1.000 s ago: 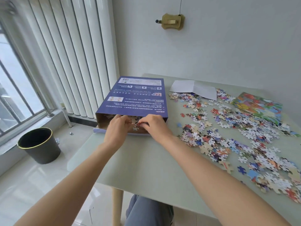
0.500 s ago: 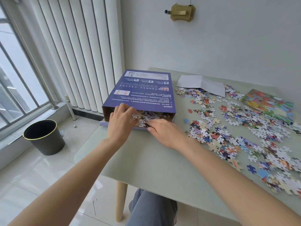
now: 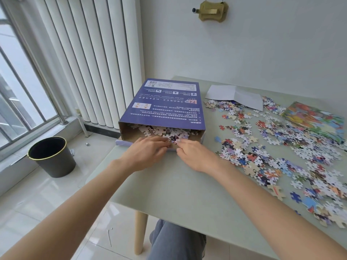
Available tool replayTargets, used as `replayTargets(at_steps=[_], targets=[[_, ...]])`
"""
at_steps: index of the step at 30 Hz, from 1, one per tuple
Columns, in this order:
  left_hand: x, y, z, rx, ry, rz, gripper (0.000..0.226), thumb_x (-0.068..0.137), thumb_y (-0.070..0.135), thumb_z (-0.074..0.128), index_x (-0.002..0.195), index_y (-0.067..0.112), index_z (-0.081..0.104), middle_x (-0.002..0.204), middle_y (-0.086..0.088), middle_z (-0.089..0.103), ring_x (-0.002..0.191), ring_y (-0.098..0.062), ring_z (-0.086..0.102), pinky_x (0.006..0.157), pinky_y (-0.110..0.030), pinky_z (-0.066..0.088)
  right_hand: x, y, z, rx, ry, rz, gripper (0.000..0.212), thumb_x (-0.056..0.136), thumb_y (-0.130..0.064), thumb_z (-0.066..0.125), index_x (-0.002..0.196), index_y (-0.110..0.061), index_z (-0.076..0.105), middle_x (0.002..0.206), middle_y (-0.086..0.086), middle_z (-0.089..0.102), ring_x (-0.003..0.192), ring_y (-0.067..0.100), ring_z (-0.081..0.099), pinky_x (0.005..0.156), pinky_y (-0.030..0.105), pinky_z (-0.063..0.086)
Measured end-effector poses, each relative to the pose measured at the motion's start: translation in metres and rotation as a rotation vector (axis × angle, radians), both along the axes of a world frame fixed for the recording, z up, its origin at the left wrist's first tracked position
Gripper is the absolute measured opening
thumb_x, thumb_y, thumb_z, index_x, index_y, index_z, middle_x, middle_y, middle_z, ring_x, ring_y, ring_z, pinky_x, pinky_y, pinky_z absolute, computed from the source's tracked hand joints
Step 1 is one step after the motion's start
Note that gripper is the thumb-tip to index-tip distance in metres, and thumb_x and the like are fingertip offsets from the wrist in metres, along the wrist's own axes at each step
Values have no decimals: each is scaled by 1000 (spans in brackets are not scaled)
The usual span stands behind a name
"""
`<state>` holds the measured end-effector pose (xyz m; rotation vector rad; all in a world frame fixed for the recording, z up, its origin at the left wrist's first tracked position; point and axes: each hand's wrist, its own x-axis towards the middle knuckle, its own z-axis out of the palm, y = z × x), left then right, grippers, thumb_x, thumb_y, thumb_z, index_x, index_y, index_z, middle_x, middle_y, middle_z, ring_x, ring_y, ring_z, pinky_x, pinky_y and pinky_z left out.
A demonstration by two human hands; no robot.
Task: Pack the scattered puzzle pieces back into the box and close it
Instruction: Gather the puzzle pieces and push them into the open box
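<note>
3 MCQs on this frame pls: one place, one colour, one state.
1. Where is the bin? A on the table; B on the floor left of the table; C under the white paper
2. The box top is: A red; B green; C blue-purple
3. The box end near the hands is: A open with puzzle pieces inside; B taped shut; C covered by a lid

B: it stands on the tiles beside the table.
C: the printed face is blue-purple.
A: left hand and right hand are at the open mouth.
</note>
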<state>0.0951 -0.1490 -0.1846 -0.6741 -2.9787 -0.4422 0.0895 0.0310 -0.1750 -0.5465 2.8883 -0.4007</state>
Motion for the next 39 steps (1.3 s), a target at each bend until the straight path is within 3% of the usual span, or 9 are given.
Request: replayTargets(at_steps=[3,8,19,23,26,29,32,35,39], targets=[[-9,5,7,-137,-123,38,48,97,44,14,140,39,36,153,16,23,141,-6,21,111,-36,18,-5,-10,10,28,-60,-13,43,100,-16,24,136,4,38,145,21,35,133,34,35,109,41,30],[-21,16,17,-84,-217,192,46,98,50,16,139,39,35,150,10,30,139,-13,26,110,-40,19,-30,-24,10,13,-15,-81,36,99,-16,32,128,-1,48,131,20,49,122,35,46,101,41,40],[19,51,3,256,162,299,24,92,23,48,112,21,63,115,-1,57,111,-24,49,91,-36,36,25,36,19,-219,293,-79,33,96,-15,39,121,-12,60,127,5,55,114,22,53,96,34,43],[28,96,12,408,180,113,19,88,11,53,103,12,67,102,-8,61,98,-29,57,85,-37,46,42,84,20,-250,368,-249,30,95,-15,42,116,-15,63,118,6,59,106,24,57,88,37,48],[29,134,13,375,90,-52,27,90,11,53,115,10,61,111,-9,57,103,-25,57,88,-27,40,50,117,15,-174,321,-379,34,95,-23,46,127,-17,54,129,7,52,118,25,49,95,37,44],[24,168,8,263,-81,-44,47,92,23,52,136,11,42,133,-13,44,123,-28,45,101,-29,32,55,151,6,44,147,-532,69,89,-57,45,145,-26,23,148,14,29,137,31,25,108,44,28],[17,185,5,285,-253,40,66,90,35,55,146,17,23,149,-14,26,138,-29,27,112,-33,21,57,168,-2,36,-52,-585,99,72,-78,47,148,-38,-2,153,18,10,143,37,6,113,50,16],[10,191,3,259,-297,-2,68,92,36,52,148,19,18,153,-9,23,141,-23,23,112,-29,19,55,169,-6,-166,-49,-488,103,73,-65,62,148,-38,-4,155,12,9,144,30,7,112,47,18],[4,182,7,217,-345,-97,72,86,40,61,147,20,26,150,-4,31,136,-21,32,108,-28,25,50,170,-4,-318,8,-320,90,76,-47,71,147,-33,19,150,2,30,139,22,25,108,38,28]])
